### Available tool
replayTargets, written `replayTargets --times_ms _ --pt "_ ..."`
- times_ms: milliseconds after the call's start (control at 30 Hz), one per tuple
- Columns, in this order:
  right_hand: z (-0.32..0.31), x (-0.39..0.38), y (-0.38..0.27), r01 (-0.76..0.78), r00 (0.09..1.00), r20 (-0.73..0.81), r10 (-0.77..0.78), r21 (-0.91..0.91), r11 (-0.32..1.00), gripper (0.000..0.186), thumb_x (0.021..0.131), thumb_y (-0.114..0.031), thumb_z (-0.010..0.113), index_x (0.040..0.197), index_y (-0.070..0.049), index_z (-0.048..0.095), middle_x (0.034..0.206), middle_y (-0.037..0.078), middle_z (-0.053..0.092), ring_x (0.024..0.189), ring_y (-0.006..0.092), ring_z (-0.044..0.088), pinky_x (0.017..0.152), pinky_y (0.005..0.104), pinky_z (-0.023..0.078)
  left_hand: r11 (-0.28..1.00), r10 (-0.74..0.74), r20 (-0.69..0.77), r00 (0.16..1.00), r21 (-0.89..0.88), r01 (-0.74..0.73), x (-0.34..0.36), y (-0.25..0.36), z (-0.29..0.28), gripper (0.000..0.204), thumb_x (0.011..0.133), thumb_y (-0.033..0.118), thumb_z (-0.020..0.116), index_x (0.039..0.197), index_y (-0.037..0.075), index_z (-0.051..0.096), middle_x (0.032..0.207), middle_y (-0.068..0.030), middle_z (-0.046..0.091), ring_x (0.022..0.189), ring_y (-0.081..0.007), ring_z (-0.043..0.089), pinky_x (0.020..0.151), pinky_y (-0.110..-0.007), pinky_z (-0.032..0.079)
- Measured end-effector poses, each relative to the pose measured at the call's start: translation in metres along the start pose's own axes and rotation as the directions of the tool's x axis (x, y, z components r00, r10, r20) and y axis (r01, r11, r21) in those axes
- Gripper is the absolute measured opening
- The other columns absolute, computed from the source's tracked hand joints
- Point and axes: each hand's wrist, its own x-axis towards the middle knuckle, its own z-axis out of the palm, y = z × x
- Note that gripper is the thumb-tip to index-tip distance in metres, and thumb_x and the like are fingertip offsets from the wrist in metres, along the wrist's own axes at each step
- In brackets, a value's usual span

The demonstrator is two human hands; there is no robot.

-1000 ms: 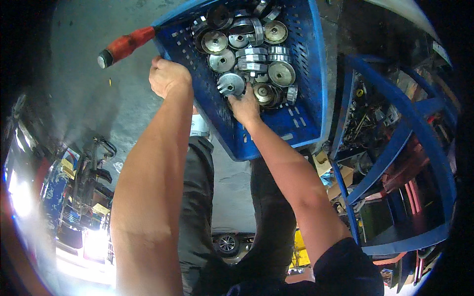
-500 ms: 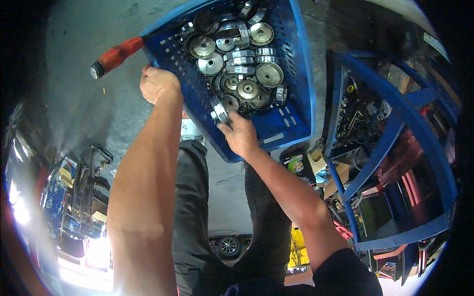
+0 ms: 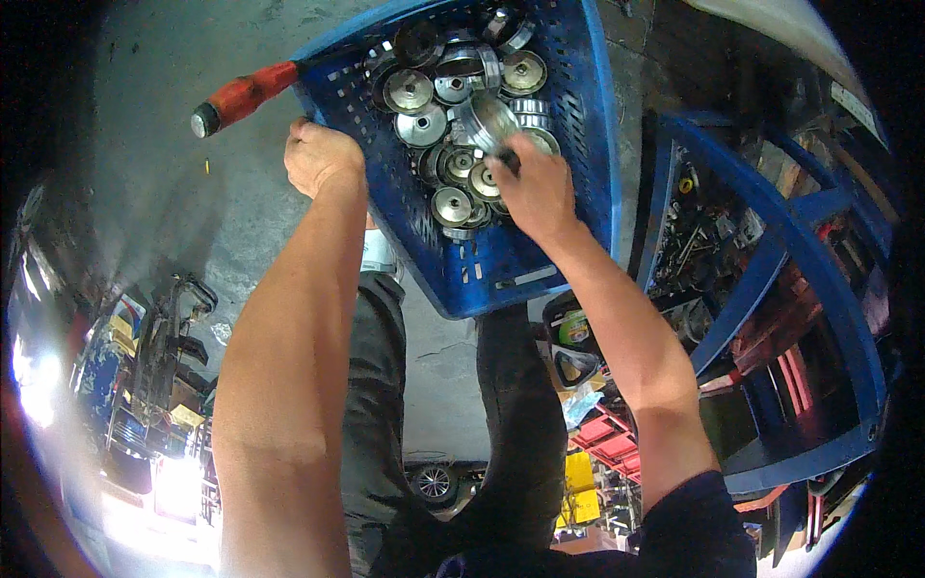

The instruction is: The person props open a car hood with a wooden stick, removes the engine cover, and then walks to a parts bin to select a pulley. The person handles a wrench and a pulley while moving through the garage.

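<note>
A blue plastic crate point(image 3: 599, 207) holds several round metal oil filter wrench cups point(image 3: 420, 125), heaped toward its far side. My left hand point(image 3: 323, 162) is closed on the crate's left rim, its fingertips partly hidden. Inside the crate, my right hand point(image 3: 540, 191) grips one cup-shaped oil filter wrench point(image 3: 489, 119) above the heap; motion smears it. A tool with a red handle and a dark butt point(image 3: 246, 96) sticks out past the crate's left edge, beyond my left hand. Where its other end sits is hidden.
To the right stands a blue metal frame point(image 3: 742, 183) with tools and parts inside. A dark container point(image 3: 568, 332) sits near my right leg. Metal gear and parts point(image 3: 159, 366) lie at the left. A wheel point(image 3: 434, 485) shows between my legs.
My right hand has moved from the crate's near-left part up and to the right, with a wrench cup in its grip. The left hand keeps its hold on the rim.
</note>
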Motion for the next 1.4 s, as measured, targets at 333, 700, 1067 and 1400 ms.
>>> replayTargets --times_ms 333,700,1067,1400 --pt "0.058 -0.015 0.005 -0.192 0.981 0.000 0.194 0.136 0.972 0.055 0.088 -0.013 0.071 0.138 -0.002 0.052 0.119 0.027 0.066 0.104 0.0445 0.066 0.087 0.0519 0.053 1.000 0.008 0.048 0.999 0.022 -0.009 -0.005 0.005 -0.007 0.053 0.101 0.038 0.036 0.118 0.005 0.074 0.123 -0.0233 0.070 0.116 -0.0422 0.065 0.100 -0.048 0.048" --pt "0.178 -0.022 0.025 -0.482 0.866 0.119 0.485 -0.059 0.874 0.046 0.085 -0.023 0.075 0.117 0.008 0.061 0.109 0.032 0.069 0.109 0.0466 0.066 0.094 0.0515 0.053 0.997 0.069 0.021 0.997 -0.025 -0.068 -0.003 -0.001 -0.005 0.055 0.101 0.041 0.037 0.113 0.003 0.075 0.113 -0.0253 0.073 0.111 -0.0437 0.067 0.099 -0.052 0.049" --pt "0.161 -0.025 0.037 -0.330 0.880 0.267 0.393 -0.251 0.910 0.031 0.090 -0.022 0.066 0.116 -0.004 0.064 0.094 0.028 0.072 0.093 0.0474 0.070 0.085 0.0567 0.054 0.998 0.056 0.034 0.998 0.003 -0.056 -0.006 0.004 -0.008 0.054 0.103 0.040 0.037 0.113 0.003 0.075 0.114 -0.0239 0.073 0.111 -0.0426 0.067 0.098 -0.050 0.051" --pt "0.164 -0.024 0.049 -0.077 0.880 0.407 0.246 -0.387 0.919 0.023 0.095 -0.017 0.055 0.107 0.001 0.061 0.093 0.027 0.073 0.085 0.0449 0.071 0.080 0.0567 0.055 0.999 0.026 0.055 0.998 -0.034 -0.024 -0.005 0.003 -0.007 0.056 0.102 0.040 0.036 0.113 0.002 0.075 0.114 -0.0247 0.073 0.111 -0.0434 0.067 0.099 -0.051 0.050"
